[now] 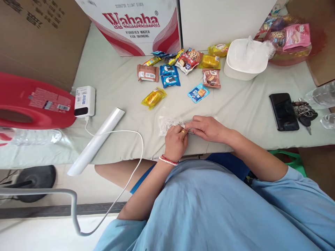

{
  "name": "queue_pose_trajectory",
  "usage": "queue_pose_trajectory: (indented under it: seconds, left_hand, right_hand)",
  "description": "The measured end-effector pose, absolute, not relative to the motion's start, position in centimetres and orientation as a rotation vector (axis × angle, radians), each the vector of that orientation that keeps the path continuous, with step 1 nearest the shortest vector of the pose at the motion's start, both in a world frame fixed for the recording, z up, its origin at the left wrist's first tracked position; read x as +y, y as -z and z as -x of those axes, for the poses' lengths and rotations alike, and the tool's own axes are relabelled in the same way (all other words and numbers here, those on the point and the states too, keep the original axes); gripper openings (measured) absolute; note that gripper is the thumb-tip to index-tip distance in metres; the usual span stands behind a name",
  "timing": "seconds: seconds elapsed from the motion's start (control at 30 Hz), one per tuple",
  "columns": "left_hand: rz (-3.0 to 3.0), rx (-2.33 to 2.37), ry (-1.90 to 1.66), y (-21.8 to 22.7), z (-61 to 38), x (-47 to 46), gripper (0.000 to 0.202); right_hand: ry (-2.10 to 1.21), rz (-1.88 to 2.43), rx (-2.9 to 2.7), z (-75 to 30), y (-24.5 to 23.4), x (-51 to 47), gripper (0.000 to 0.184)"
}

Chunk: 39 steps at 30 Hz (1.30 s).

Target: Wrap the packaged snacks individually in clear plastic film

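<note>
My left hand [176, 141] and my right hand [208, 128] meet at the table's front edge, both pinching a small clear plastic bag [167, 124] that lies flat on the pale green cloth [243, 108]. The bag's crinkled end sticks out to the left of my fingers; what is in it is hidden. A red and white bracelet circles my left wrist. Beyond my hands lie several snack packets: a yellow one [154, 97], a blue one [198, 93], two blue cookie packs [170, 75], and brown ones [148, 73].
A white bin [246, 60] lined with plastic stands at the back right, a red bowl of snacks [290, 42] behind it. A black phone [283, 111] and keys [303, 113] lie right. A power bank [84, 101], lamp arm [96, 141], red container [31, 103] and Wahaha carton [136, 24] sit left.
</note>
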State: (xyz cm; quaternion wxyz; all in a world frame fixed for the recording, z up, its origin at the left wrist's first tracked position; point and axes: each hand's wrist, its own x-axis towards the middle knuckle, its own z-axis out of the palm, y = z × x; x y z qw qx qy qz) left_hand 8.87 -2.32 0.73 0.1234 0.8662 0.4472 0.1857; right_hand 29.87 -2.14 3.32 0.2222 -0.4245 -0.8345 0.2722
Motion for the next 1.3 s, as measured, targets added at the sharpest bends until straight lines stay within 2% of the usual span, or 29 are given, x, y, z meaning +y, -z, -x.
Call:
queue_pose_trajectory:
  seconds: [0.13,0.27,0.33,0.4,0.43,0.53,0.6,0.7,0.83,0.9,1.0,1.1,1.13,1.2,1.3]
  left_hand:
    - [-2.307,1.136,-0.720,-0.8,-6.8,-2.0,0.023]
    - [-2.104,1.361,-0.969,-1.3,-5.5,-0.7,0.019]
    - [-2.145,1.474,-1.066,-1.7,-5.5,0.5,0.039]
    - [-2.286,1.425,-0.987,-2.2,-5.7,1.9,0.061]
    - [-2.359,1.358,-0.886,-2.5,-5.9,2.5,0.062]
    - [-2.468,1.217,-0.659,-3.1,-5.9,3.5,0.030]
    - [-2.475,1.227,-0.702,-3.2,-5.0,3.2,0.020]
    - [-2.501,1.278,-0.729,-3.0,-2.8,2.2,0.021]
    - [-2.512,1.177,-0.470,-1.9,-0.5,0.7,0.015]
    - [-2.408,1.180,-0.459,-1.3,-0.5,0.4,0.016]
    - [-2.174,1.431,-0.589,-0.5,-1.7,0.6,0.029]
    - [-2.196,1.568,-0.501,-0.2,-2.8,1.3,0.048]
    - [-2.244,1.570,-0.439,-0.2,-2.9,1.4,0.048]
    - [-2.283,1.568,-0.399,-0.6,-2.7,1.6,0.034]
    - [-2.150,1.497,-0.521,-2.0,-1.9,1.3,0.017]
  right_hand:
    - [-0.794,1.157,-2.175,-29.5,-1.0,-3.6,0.035]
    - [-0.772,1.295,-2.228,-29.0,-0.9,-3.6,0.035]
    - [-0.755,1.355,-2.265,-28.7,-1.2,-3.6,0.035]
    - [-0.754,1.395,-2.279,-28.4,-1.5,-3.6,0.035]
    - [-0.760,1.408,-2.281,-28.3,-1.6,-3.7,0.034]
    - [-0.771,1.441,-2.260,-28.2,-1.8,-3.8,0.033]
    - [-0.764,1.455,-2.245,-28.1,-1.9,-4.0,0.035]
    - [-0.731,1.450,-2.230,-28.0,-1.7,-4.3,0.038]
    - [-0.708,1.318,-2.153,-28.1,-1.2,-4.7,0.035]
    - [-0.721,1.242,-2.108,-28.2,-1.0,-5.1,0.030]
    - [-0.740,1.195,-2.074,-28.3,-1.1,-5.7,0.026]
    - [-0.706,1.217,-2.066,-28.2,-1.3,-6.2,0.027]
    - [-0.690,1.230,-2.064,-28.2,-1.4,-6.4,0.027]
    - [-0.667,1.254,-2.056,-28.0,-1.2,-6.5,0.028]
    - [-0.645,1.276,-2.056,-27.8,-0.9,-6.5,0.027]
